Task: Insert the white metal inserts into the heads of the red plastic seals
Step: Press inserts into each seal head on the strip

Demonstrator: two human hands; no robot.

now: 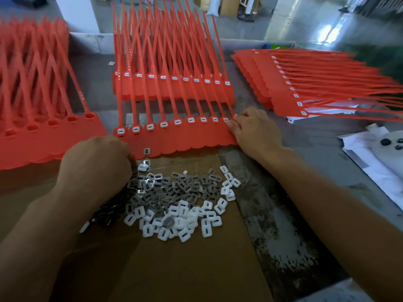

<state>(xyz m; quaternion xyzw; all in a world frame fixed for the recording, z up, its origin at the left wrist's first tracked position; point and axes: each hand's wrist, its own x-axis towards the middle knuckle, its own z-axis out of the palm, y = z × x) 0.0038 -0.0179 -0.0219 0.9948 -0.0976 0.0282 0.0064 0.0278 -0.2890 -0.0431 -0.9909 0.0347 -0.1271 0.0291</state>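
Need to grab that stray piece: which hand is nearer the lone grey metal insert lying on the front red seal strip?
Left. The left hand sits just left of the grey metal insert; the right hand rests at the red seal strip's far right end.

A grey worn table (261,205) carries cardboard (174,269) under both hands, red seal strips (185,138) at the fingertips, papers (370,153) right.
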